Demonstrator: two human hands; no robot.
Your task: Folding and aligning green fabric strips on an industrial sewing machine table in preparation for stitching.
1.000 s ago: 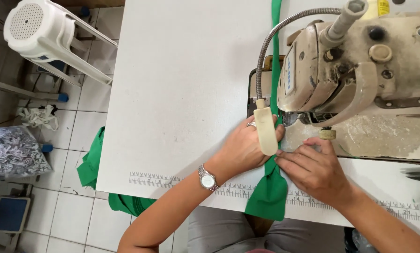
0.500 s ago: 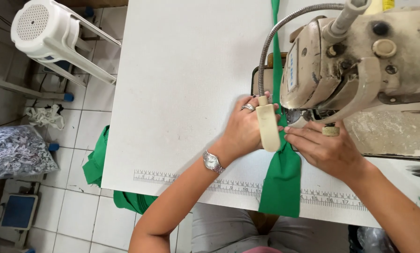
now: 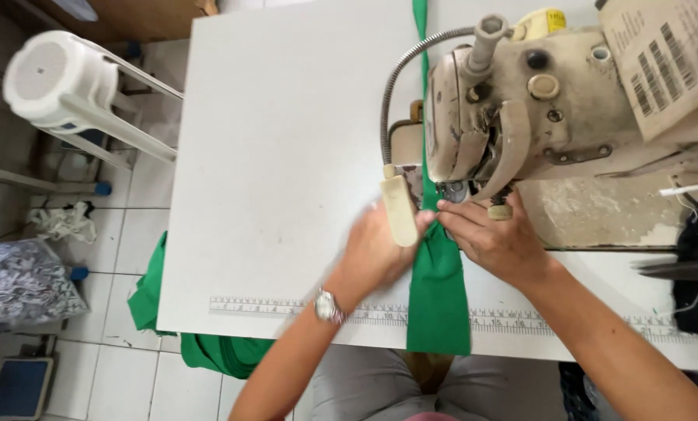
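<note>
A long green fabric strip (image 3: 439,296) runs from the table's near edge up under the head of a worn cream sewing machine (image 3: 536,109) and on past it. My left hand (image 3: 376,249), with a wristwatch, lies on the strip's left edge just before the needle area, partly behind the machine's small lamp (image 3: 399,210). My right hand (image 3: 493,238) presses the strip's right edge with fingertips at the presser foot. The needle itself is hidden by the machine head.
The white table (image 3: 286,156) has a ruler strip (image 3: 286,306) along its near edge. More green fabric (image 3: 208,351) hangs off the left front. A white plastic stool (image 3: 68,93) and a grey bag (image 3: 17,284) are on the tiled floor at left.
Both hands have moved up along the green strip toward the needle area, and the strip now lies straighter. The view has shifted closer to the machine.
</note>
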